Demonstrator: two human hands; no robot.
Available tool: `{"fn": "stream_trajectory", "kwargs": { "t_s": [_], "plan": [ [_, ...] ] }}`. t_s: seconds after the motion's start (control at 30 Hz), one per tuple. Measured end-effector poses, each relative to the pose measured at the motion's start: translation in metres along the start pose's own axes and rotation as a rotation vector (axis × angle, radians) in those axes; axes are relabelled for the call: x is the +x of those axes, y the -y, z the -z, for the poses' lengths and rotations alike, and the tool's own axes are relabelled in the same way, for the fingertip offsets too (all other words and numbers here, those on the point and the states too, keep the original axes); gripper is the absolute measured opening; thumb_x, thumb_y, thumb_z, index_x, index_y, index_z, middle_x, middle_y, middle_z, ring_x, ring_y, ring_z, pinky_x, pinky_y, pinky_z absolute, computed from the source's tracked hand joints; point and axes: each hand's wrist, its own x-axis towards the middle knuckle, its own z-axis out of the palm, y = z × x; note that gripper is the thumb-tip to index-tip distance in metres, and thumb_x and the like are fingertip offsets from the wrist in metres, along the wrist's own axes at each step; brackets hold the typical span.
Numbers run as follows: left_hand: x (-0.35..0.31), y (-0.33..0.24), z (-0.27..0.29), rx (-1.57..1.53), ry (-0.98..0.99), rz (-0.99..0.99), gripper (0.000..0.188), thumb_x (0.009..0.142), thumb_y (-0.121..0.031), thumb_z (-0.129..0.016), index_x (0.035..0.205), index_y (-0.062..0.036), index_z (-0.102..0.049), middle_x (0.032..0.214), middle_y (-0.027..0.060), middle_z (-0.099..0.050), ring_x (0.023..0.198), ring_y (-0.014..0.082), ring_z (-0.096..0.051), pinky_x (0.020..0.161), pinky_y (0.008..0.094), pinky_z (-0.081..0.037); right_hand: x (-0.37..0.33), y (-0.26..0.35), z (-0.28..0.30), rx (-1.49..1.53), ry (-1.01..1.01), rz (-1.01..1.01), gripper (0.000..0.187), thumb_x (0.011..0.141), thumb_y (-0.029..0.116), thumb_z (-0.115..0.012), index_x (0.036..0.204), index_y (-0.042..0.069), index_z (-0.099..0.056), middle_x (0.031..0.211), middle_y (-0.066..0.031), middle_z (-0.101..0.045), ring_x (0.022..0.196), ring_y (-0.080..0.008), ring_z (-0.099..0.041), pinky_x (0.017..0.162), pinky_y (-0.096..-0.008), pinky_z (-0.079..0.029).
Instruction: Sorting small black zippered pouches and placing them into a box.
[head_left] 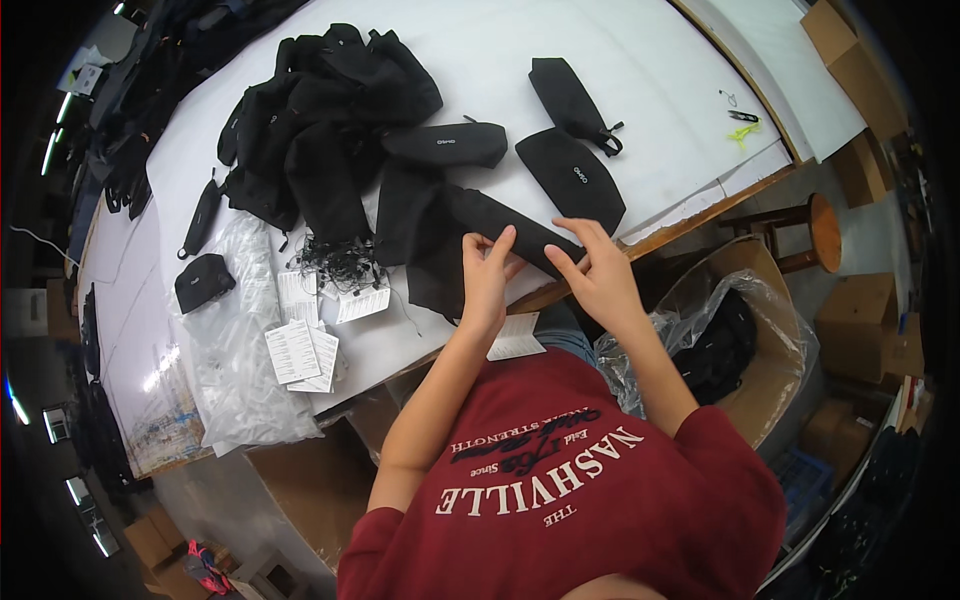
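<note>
Pouch between left hand and right hand, pouch heap behind, cards left, carton right

A long black fabric piece, plain and matte, lies near the centre of the frame, slanting from upper left to lower right, its lower-right end pinched between fingertips.

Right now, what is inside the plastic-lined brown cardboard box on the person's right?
Black fabric items lie in clear plastic inside the brown cardboard box; anything beneath them is covered.
</note>
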Motion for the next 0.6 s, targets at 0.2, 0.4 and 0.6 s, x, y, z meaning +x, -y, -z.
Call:
{"fn": "stream_trajectory", "kwargs": {
  "t_s": [0.2, 0.4, 0.6],
  "plan": [
    [0.005, -0.005, 0.031, 0.372, 0.008, -0.388, 0.036, 0.091, -0.018, -0.063, 0.113, -0.0033, -0.039, 0.114, 0.0103, -0.044, 0.083, 0.0160, -0.060, 0.077, 0.0263, -0.050, -0.011, -0.046, -0.012, 0.357, -0.007, -0.221, 0.020, 0.085, 0.016, -0.069, 0.098, 0.003, -0.066, 0.089, -0.0018, -0.066, 0.057, -0.0038, -0.052, 0.055, -0.0186, -0.042],
    [0.021, -0.060, 0.033, 0.601, 0.380, -0.352, 0.030, 0.090, -0.018, -0.063, 0.115, -0.0019, -0.057, 0.118, 0.0072, -0.051, 0.092, 0.0108, -0.055, 0.077, 0.0223, -0.045, -0.007, -0.038, 0.012, 0.595, -0.054, -0.117, 0.015, 0.086, 0.007, -0.067, 0.100, 0.002, -0.065, 0.091, 0.0030, -0.065, 0.060, 0.0000, -0.044, 0.055, -0.0155, -0.036],
    [0.011, -0.050, 0.032, 0.313, 0.183, -0.378, 0.019, 0.086, -0.007, -0.067, 0.101, 0.0009, -0.057, 0.091, 0.0030, -0.059, 0.081, 0.0079, -0.055, 0.073, 0.0208, -0.045, 0.003, -0.035, 0.019, 0.525, -0.023, -0.141, 0.016, 0.082, 0.005, -0.070, 0.097, 0.003, -0.066, 0.086, 0.0017, -0.062, 0.058, 0.0011, -0.044, 0.052, -0.0156, -0.035]
  ]
}}
